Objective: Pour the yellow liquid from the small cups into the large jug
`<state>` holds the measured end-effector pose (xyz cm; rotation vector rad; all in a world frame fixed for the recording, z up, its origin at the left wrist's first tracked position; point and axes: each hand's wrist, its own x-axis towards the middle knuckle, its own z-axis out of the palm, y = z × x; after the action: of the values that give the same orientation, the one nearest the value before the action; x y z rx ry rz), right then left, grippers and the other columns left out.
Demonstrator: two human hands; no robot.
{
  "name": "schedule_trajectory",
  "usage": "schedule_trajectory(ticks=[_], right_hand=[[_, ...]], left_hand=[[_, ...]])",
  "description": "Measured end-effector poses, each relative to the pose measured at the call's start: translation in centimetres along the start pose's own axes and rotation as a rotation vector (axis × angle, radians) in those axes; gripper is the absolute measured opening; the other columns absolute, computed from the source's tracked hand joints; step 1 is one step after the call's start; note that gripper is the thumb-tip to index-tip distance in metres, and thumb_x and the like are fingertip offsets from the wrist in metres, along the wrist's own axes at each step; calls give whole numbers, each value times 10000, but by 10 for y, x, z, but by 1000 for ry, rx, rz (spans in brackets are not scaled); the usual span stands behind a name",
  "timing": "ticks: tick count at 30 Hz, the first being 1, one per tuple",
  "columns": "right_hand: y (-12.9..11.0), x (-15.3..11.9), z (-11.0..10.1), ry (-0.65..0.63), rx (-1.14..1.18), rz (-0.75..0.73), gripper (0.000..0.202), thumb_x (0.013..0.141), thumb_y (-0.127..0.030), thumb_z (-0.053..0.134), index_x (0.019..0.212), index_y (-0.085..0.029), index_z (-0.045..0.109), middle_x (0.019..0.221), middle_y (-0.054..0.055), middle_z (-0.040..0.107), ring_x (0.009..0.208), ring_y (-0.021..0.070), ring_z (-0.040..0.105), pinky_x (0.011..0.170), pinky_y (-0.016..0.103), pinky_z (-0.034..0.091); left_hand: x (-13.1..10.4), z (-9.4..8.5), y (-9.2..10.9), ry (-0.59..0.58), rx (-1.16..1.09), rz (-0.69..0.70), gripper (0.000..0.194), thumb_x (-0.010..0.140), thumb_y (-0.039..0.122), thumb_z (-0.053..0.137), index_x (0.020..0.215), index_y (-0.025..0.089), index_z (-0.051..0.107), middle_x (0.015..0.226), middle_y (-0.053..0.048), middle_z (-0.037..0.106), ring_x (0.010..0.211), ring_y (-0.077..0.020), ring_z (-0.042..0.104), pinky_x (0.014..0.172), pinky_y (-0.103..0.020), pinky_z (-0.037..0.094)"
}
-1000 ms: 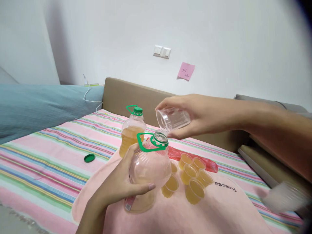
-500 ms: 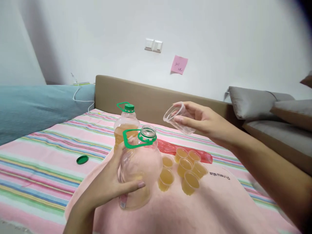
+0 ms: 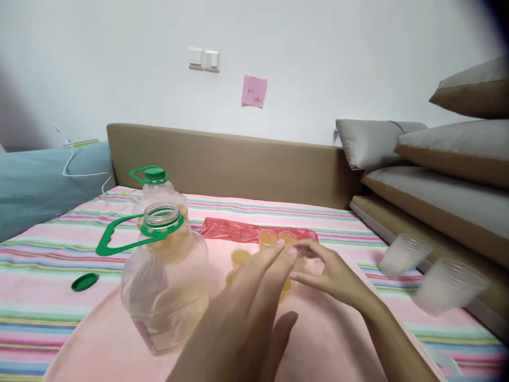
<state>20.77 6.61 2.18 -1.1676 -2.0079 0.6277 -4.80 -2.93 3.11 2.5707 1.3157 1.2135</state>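
My left hand (image 3: 256,297) is stretched out in the foreground, fingers together and straight, holding nothing. It covers some of the plastic cups of amber drink (image 3: 240,257). Just beyond its fingertips, my right hand (image 3: 330,273) curves its fingers and thumb round what looks like a clear plastic cup (image 3: 312,265), hard to make out. More filled cups (image 3: 268,239) show behind the fingers. To the left stands a big clear bottle (image 3: 167,286), uncapped, with a green handle and little or no drink in it. Behind it is a second bottle (image 3: 155,190) with its green cap on.
A green cap (image 3: 85,282) lies on the striped sheet at left. Red plastic film (image 3: 238,231) lies behind the cups on the pink round surface (image 3: 99,339). At right are stacked empty cups (image 3: 449,286) and grey cushions (image 3: 445,185). A brown headboard (image 3: 222,164) stands behind.
My left hand has let go of the uncapped bottle and moved right, to the cups. My right hand has come down with the clear cup among the filled ones. The view has turned right.
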Motion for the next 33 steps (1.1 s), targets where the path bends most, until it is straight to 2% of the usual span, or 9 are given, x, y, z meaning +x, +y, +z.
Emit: schedule_trajectory(ticks=[3,5,8,15,20,25,26,30,33], right_hand=[[0,0,-2,-57,-38,-67,537,804,-442,853,1281,-283,664,1282,72,701,1192,290,664,1058,488,524],[-2,1,-4,-73,-60,-96,519,812,-425,850,1286,-296,680,1273,71,690,1171,290,664,1049,496,527],[-4,3,-7,-108,-75,-108,478,838,-386,829,1290,-310,693,1262,68,669,1155,277,663,1037,479,536],[-3,8,-8,-179,-8,-93,475,882,-340,775,1338,-312,642,1345,71,639,1265,275,622,1109,488,504],[9,-3,-1,58,202,21,587,917,-461,743,1435,-324,504,1460,98,586,1324,270,606,1143,511,490],[28,-18,17,317,350,51,942,960,-470,696,1653,-439,58,1438,105,574,1196,235,689,1074,521,553],[30,-20,19,334,330,36,945,961,-469,693,1654,-456,52,1453,102,563,1217,242,680,1075,530,552],[29,-24,23,284,150,24,516,986,-480,645,1486,-419,531,1533,76,513,1398,301,553,1152,567,480],[24,-26,25,325,149,55,518,987,-487,636,1490,-417,531,1575,65,484,1385,303,565,1136,567,498]], left_hand=[[37,40,-8,-92,-31,52,971,856,190,771,1637,316,207,1636,-120,445,1526,-354,414,1198,-557,459],[49,61,-20,-159,-89,21,1061,798,155,826,1632,294,185,1596,-159,488,1491,-380,461,1159,-592,487],[52,77,-36,-212,-179,-30,986,794,166,854,1588,287,282,1544,-171,541,1428,-372,537,1127,-595,510],[48,88,-52,-195,-215,-76,654,957,332,712,1527,228,410,1514,-168,576,1414,-332,557,1156,-564,485],[38,96,-57,-140,-206,-175,651,940,328,730,1505,215,426,1536,-162,562,1423,-337,546,1159,-573,480],[26,101,-57,-65,-195,-202,667,935,364,737,1510,247,421,1547,-137,561,1438,-334,529,1179,-568,463],[25,102,-56,-52,-196,-196,670,935,372,736,1511,244,420,1545,-139,563,1437,-335,529,1181,-570,460],[23,105,-55,-16,-193,-202,665,935,379,735,1507,233,426,1521,-140,584,1421,-335,543,1171,-576,468],[24,107,-54,-10,-188,-212,658,935,374,736,1503,239,434,1522,-133,585,1421,-329,545,1174,-567,468]])
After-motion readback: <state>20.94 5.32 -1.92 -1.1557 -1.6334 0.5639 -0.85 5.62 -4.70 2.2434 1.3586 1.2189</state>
